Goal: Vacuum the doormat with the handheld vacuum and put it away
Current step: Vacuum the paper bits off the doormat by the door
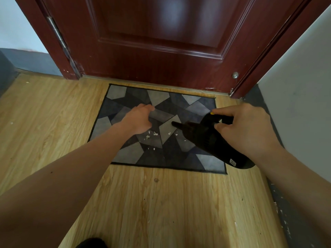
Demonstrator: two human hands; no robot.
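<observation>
A grey and dark blue doormat (125, 154) with a geometric pattern lies on the wood floor in front of the door. Small white scraps (149, 136) are scattered near its middle. My right hand (245, 127) grips a black handheld vacuum (206, 138), whose narrow nozzle points left and rests on the mat just right of the scraps. A yellow button shows under my index finger. My left hand (139, 119) hovers over or rests on the mat's upper middle, fingers curled, holding nothing.
A dark red door (161, 42) stands shut right behind the mat, with a metal stopper (235, 75) low on its right. A white wall with a grey skirting (293, 108) runs close along the right. Wood floor (161, 203) extends toward me.
</observation>
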